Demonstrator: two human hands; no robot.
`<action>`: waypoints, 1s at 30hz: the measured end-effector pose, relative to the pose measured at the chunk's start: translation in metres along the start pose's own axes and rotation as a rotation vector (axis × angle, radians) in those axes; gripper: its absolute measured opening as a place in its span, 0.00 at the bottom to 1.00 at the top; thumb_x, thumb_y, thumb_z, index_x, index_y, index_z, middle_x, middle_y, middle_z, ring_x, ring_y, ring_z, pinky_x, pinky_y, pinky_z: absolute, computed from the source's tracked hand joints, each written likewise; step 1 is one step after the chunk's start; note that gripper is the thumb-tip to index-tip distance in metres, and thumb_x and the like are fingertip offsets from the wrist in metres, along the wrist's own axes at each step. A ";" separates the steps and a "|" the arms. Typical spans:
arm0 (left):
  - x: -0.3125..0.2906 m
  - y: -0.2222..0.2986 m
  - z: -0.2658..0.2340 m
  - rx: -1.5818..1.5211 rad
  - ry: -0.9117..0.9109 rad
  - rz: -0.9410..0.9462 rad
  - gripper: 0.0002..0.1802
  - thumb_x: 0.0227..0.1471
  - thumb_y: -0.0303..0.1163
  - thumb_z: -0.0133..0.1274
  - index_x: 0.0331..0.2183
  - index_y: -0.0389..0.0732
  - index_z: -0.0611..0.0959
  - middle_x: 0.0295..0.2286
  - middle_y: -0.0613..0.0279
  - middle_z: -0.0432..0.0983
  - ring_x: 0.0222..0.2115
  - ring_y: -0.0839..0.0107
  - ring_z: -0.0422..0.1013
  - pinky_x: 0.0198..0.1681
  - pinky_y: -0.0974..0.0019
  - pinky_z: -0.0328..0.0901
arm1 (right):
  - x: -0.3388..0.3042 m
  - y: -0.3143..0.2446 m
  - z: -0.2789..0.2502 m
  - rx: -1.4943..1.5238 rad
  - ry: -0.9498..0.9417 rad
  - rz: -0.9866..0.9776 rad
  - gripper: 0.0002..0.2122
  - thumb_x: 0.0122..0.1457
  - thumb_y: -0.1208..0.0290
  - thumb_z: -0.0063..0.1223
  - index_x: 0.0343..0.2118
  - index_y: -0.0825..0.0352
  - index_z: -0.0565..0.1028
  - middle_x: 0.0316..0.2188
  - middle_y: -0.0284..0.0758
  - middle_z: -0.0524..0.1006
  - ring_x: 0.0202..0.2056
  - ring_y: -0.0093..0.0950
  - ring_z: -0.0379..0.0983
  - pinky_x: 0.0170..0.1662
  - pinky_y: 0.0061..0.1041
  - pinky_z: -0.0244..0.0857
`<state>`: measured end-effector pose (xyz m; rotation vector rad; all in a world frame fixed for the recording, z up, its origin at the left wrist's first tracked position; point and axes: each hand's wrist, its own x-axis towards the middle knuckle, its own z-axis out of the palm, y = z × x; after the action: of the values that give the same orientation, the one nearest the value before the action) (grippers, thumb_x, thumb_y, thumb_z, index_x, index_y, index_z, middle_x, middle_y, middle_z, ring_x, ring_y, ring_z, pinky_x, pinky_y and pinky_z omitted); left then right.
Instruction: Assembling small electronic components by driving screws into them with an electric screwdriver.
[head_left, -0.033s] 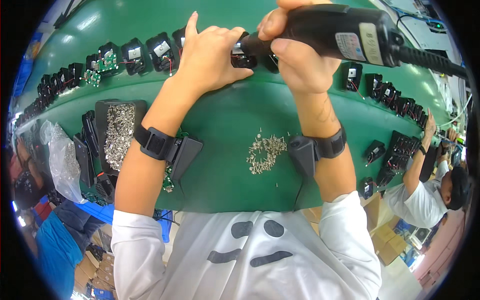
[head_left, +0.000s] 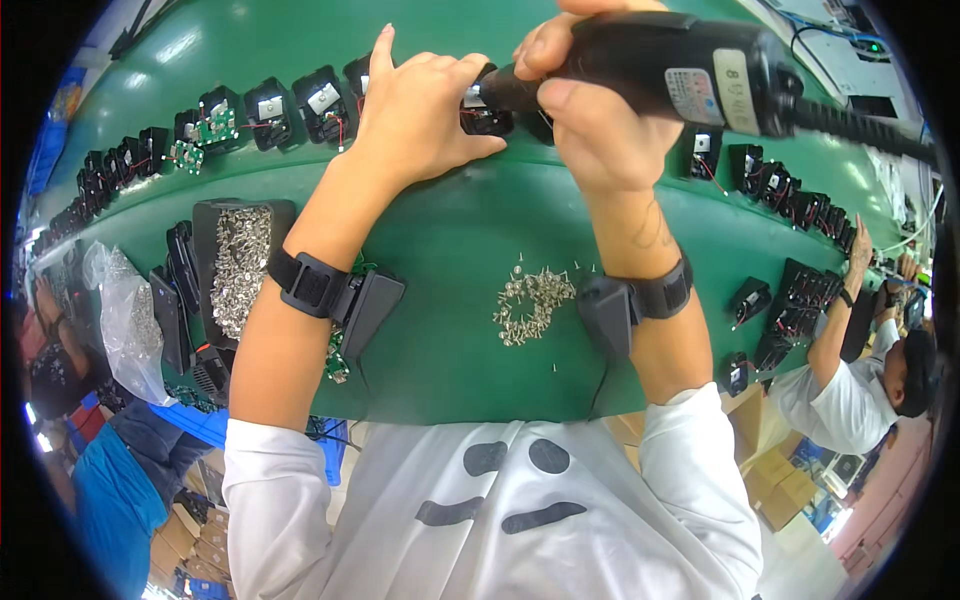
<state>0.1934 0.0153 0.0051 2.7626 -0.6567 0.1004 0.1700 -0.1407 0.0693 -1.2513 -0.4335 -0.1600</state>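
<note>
My right hand (head_left: pixel 612 135) is wrapped around a black electric screwdriver (head_left: pixel 640 65), held nearly level with its cord trailing off to the right. The screwdriver's front end meets a small black plastic housing (head_left: pixel 487 122) on the green bench. Thumb and fingers of my left hand (head_left: pixel 415 115) close around that housing from the left, with one finger pointing up and away. The bit's tip and the screw position are hidden. A loose pile of small silver screws (head_left: pixel 535 305) lies on the bench between my forearms.
More black housings (head_left: pixel 322 103) line the far bench, some with green circuit boards (head_left: pixel 215 123). Left of my arm are a black tray (head_left: pixel 283 215) of screws and a clear plastic bag (head_left: pixel 130 320). At right, a co-worker's arm (head_left: pixel 835 320) reaches over near housings (head_left: pixel 795 310).
The electric screwdriver has turned slightly in my right hand, and its cord sits a little lower. My left hand and the housing stay in place.
</note>
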 end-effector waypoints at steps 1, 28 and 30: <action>0.000 0.001 -0.002 0.007 -0.048 -0.032 0.43 0.31 0.53 0.68 0.49 0.42 0.76 0.37 0.58 0.79 0.45 0.62 0.72 0.61 0.37 0.45 | -0.002 -0.008 0.001 -0.144 0.049 -0.027 0.23 0.44 0.82 0.55 0.47 0.72 0.65 0.29 0.38 0.73 0.32 0.27 0.70 0.41 0.27 0.67; -0.100 0.064 0.011 -0.290 0.164 0.419 0.12 0.39 0.29 0.60 0.32 0.43 0.82 0.35 0.67 0.73 0.39 0.67 0.69 0.36 0.63 0.62 | -0.097 -0.120 -0.047 0.006 0.045 -0.157 0.21 0.48 0.76 0.62 0.44 0.58 0.65 0.27 0.28 0.72 0.28 0.27 0.71 0.37 0.31 0.64; -0.102 0.063 0.012 -0.296 0.174 0.416 0.12 0.39 0.28 0.59 0.32 0.43 0.82 0.35 0.67 0.73 0.39 0.67 0.69 0.37 0.63 0.62 | -0.099 -0.119 -0.044 0.007 0.049 -0.146 0.21 0.48 0.76 0.62 0.43 0.58 0.65 0.27 0.28 0.72 0.28 0.27 0.71 0.38 0.31 0.64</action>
<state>0.0739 0.0014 -0.0028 2.2724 -1.0896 0.3023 0.0487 -0.2308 0.1234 -1.2065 -0.4831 -0.3124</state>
